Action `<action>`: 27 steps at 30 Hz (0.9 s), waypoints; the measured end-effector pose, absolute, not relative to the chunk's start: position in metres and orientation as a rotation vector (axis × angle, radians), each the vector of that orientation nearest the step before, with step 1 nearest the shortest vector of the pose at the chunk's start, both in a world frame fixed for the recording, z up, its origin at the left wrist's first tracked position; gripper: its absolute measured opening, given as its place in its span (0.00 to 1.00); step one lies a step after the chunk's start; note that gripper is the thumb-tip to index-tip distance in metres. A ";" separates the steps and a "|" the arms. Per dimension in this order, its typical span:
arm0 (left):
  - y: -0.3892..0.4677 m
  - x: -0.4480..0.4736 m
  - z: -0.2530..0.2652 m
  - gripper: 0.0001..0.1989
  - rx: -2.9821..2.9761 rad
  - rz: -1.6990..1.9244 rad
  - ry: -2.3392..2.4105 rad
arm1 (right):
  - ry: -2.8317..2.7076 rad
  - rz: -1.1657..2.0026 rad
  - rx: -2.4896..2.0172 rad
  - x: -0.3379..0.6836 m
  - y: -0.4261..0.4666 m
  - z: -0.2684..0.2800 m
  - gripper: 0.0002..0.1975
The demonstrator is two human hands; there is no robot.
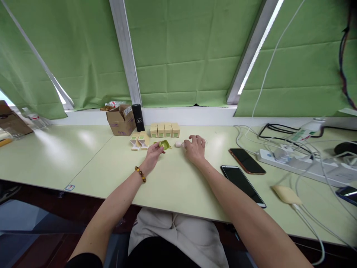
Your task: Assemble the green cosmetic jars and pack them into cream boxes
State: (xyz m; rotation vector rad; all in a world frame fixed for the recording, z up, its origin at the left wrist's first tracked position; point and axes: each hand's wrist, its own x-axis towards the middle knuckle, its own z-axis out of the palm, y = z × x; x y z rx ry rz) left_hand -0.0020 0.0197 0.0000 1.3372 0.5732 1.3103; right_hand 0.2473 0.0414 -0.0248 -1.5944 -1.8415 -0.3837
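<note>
My left hand [153, 154], with a beaded bracelet on the wrist, pinches a small green hollow case [164, 144] above the table. The case looks like a soft cover with a small loop at its right end. Further right, my right hand [195, 148] is low at the tabletop, fingers bent and closed round a small whitish item that they mostly hide. Just left of those fingertips lies a small pale pink-white piece [178, 144]. Two opened small boxes [139, 140] lie beyond my left hand. Several closed small boxes [164, 130] stand in a row behind.
A cardboard box [120, 121] and a black cylinder [138, 117] stand at the back left. To the right lie two phones [247, 161], a white power strip [301, 167], tangled cables and a yellow charger [287, 194]. A white bottle [308, 129] lies tilted among the cables.
</note>
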 end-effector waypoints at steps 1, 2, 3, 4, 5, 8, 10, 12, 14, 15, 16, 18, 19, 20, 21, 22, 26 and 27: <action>0.021 -0.002 -0.001 0.24 1.322 1.331 0.577 | -1.781 -0.329 -1.562 0.245 0.038 -0.023 0.15; 0.022 -0.002 -0.001 0.25 1.311 1.353 0.584 | -1.705 -0.246 -1.513 0.242 0.036 -0.022 0.16; 0.023 -0.002 -0.002 0.26 1.307 1.376 0.591 | -1.626 -0.133 -1.446 0.238 0.033 -0.020 0.16; 0.024 -0.003 -0.003 0.26 1.310 1.397 0.600 | -1.549 0.005 -1.361 0.233 0.031 -0.019 0.15; 0.025 -0.004 -0.003 0.27 1.317 1.414 0.607 | -1.480 0.161 -1.262 0.228 0.030 -0.018 0.16; 0.026 -0.006 -0.003 0.27 1.346 1.434 0.611 | -1.268 0.649 -0.964 0.209 0.023 -0.016 0.22; 0.026 -0.006 -0.003 0.26 1.348 1.433 0.602 | -1.154 0.891 -0.819 0.199 0.016 -0.015 0.25; 0.025 -0.006 -0.002 0.26 1.342 1.429 0.594 | -1.091 1.052 -0.734 0.192 0.007 -0.014 0.25; 0.025 -0.006 -0.002 0.26 1.340 1.426 0.598 | -1.043 1.178 -0.687 0.189 -0.001 -0.010 0.23; 0.025 -0.005 -0.002 0.25 1.343 1.426 0.605 | -1.023 1.230 -0.672 0.189 -0.005 -0.008 0.23; 0.025 -0.005 -0.001 0.25 1.345 1.428 0.616 | -1.006 1.274 -0.662 0.189 -0.008 -0.005 0.23; 0.026 -0.004 0.000 0.24 1.346 1.438 0.640 | -0.981 1.334 -0.660 0.189 -0.013 0.000 0.24; 0.026 -0.004 0.002 0.24 1.346 1.445 0.651 | -0.969 1.351 -0.665 0.190 -0.014 0.003 0.25; 0.026 -0.003 0.004 0.23 1.346 1.451 0.657 | -0.958 1.365 -0.671 0.190 -0.015 0.004 0.25; 0.026 -0.001 0.006 0.23 1.347 1.457 0.660 | -0.946 1.376 -0.673 0.190 -0.016 0.006 0.26; 0.027 0.001 0.009 0.22 1.347 1.462 0.662 | -0.933 1.383 -0.669 0.190 -0.017 0.007 0.26; 0.030 0.010 0.018 0.20 1.314 1.473 0.675 | -0.858 1.364 -0.639 0.189 -0.016 0.007 0.26; 0.031 0.013 0.019 0.20 1.301 1.471 0.677 | -0.835 1.347 -0.635 0.189 -0.015 0.006 0.26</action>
